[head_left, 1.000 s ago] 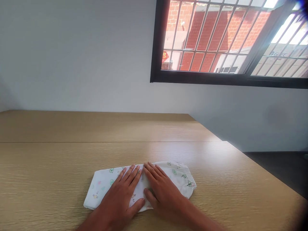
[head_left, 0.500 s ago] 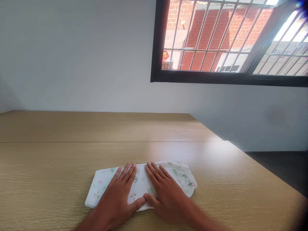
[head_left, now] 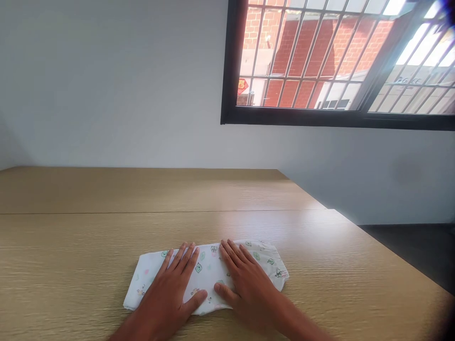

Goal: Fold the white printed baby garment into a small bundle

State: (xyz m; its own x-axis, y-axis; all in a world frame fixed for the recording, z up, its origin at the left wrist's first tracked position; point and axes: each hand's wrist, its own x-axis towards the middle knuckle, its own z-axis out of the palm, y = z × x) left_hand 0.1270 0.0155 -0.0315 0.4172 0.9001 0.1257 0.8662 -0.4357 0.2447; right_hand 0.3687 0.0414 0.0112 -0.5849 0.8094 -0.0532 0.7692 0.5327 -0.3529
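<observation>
A folded white garment [head_left: 209,277] with small green and pink cartoon prints lies on the wooden table, long side across in front of me. Its right end narrows to a gathered, elastic-looking cuff; the left end has a straight folded edge. My left hand [head_left: 176,284] rests palm down on the left-middle part, fingers stretched and slightly spread. On the right-middle part, my right hand [head_left: 245,279] lies flat as well, fingers pointing away from me. A strip of printed cloth shows between the two thumbs, which do not touch. Both palms hide the fabric beneath them.
The wooden table [head_left: 88,237] has a seam running across it, and its right edge slants toward me. Behind it stands a pale wall [head_left: 113,85] with a dark-framed, barred window [head_left: 302,116] at upper right. Dark floor [head_left: 408,244] shows beyond the right edge.
My hands have moved slightly apart; the thumbs, touching or nearly so before, now have a gap between them. The garment stays flat, and the view has shifted slightly.
</observation>
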